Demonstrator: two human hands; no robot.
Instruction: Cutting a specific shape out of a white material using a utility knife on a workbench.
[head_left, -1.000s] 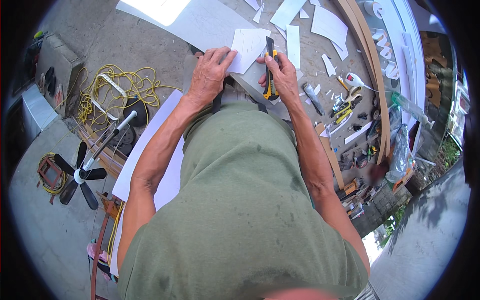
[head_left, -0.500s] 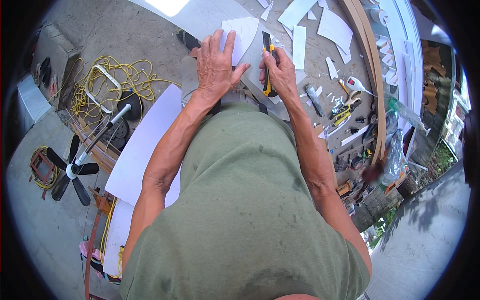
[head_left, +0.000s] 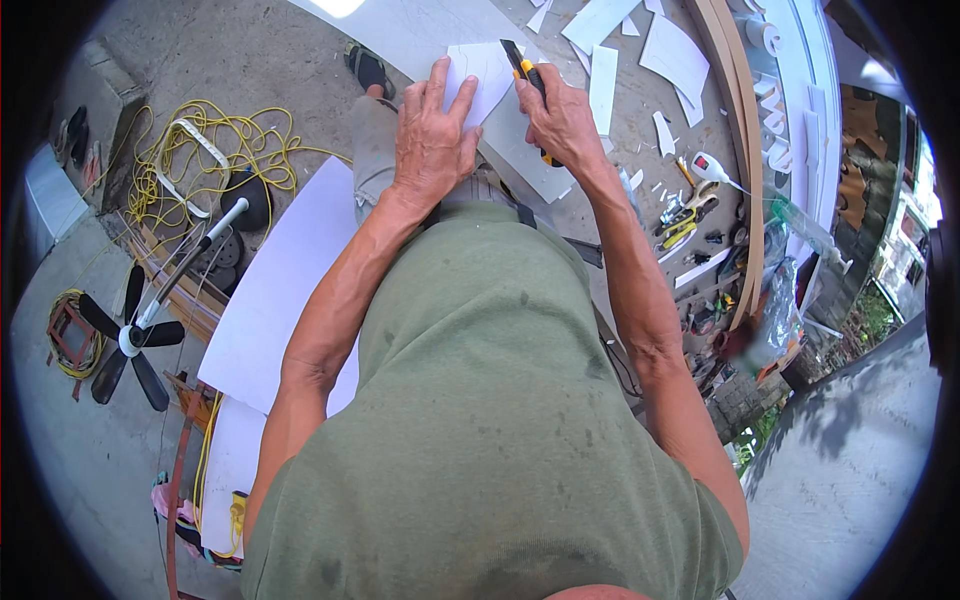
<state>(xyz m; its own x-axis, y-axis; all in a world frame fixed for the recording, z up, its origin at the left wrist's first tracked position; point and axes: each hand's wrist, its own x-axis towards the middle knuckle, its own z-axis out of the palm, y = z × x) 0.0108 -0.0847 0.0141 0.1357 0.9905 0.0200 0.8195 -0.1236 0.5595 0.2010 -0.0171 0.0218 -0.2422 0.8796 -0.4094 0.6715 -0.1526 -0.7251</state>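
My left hand [head_left: 432, 135] lies with its fingers apart on a small white sheet [head_left: 485, 70] marked with faint lines, which rests on a pale grey board [head_left: 540, 175]. My right hand [head_left: 562, 120] is wrapped round a yellow and black utility knife [head_left: 526, 70]. The knife's blade end points up and forward, close to the sheet's right edge; whether it touches is unclear.
White offcuts [head_left: 672, 55], scissors [head_left: 705, 200] and a glue gun [head_left: 708, 165] lie to the right, beside long brown strips [head_left: 735, 120]. A tangled yellow cord [head_left: 215, 150], a black fan [head_left: 128, 340] and large white sheets [head_left: 265, 310] are on the left.
My left hand has shifted up and spread over the white sheet. My right hand has risen with the knife, which now tilts forward and left toward that sheet.
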